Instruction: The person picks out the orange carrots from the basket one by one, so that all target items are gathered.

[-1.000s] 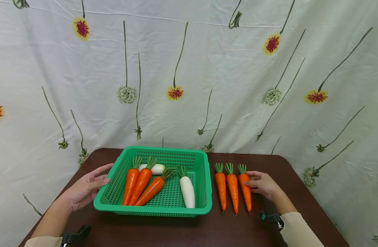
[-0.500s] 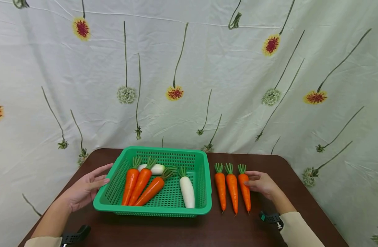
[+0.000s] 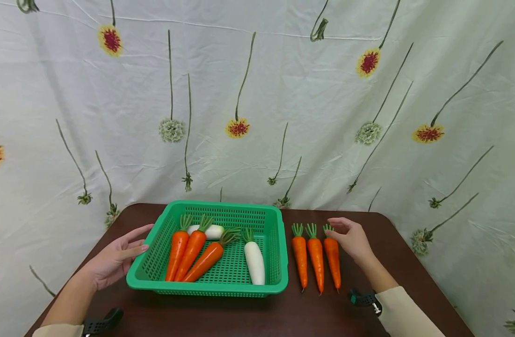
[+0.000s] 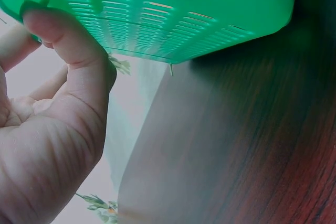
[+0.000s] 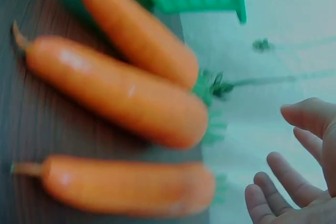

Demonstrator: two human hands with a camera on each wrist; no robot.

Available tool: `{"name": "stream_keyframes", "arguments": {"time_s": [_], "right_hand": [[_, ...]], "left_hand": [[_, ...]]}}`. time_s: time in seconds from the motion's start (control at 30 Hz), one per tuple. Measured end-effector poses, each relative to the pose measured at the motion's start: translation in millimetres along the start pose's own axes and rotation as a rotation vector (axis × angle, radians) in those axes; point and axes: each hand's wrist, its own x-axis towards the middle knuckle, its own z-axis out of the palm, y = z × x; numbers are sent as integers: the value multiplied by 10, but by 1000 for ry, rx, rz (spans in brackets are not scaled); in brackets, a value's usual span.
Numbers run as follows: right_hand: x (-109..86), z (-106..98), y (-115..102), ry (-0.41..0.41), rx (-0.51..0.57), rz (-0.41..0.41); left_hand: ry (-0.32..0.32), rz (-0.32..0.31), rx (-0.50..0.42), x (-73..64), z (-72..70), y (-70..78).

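My left hand is at the left side of a green plastic basket. Its thumb and fingertips touch the rim from outside, fingers loosely extended; the left wrist view has the thumb against the basket's edge. My right hand hovers over the leafy top of the rightmost carrot, thumb and fingers apart with nothing between them. Beside that carrot lie a middle carrot and a left carrot, all side by side, tops away from me. In the right wrist view, my fingers are spread beyond the carrot tops.
Inside the basket are a left carrot, a middle carrot, a slanted carrot, a white radish and another white radish partly hidden. The dark wooden table ends at a flowered cloth.
My right hand has let go of the rightmost carrot's side and risen toward its leafy top. The carrots, basket and left hand stay in place.
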Motion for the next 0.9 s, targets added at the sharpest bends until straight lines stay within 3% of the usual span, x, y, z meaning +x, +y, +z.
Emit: {"name": "stream_keyframes", "arguments": {"time_s": [0.13, 0.3, 0.7, 0.9], "right_hand": [[-15, 78, -209, -4, 15, -58], [-61, 205, -441, -75, 59, -95], [-121, 402, -856, -258, 221, -53], [-126, 564, -1040, -354, 394, 17]], "left_hand": [[-3, -6, 3, -2, 9, -2], [-13, -2, -4, -3, 14, -7], [-27, -1, -11, 11, 20, -14], [-19, 2, -2, 3, 2, -2]]}}
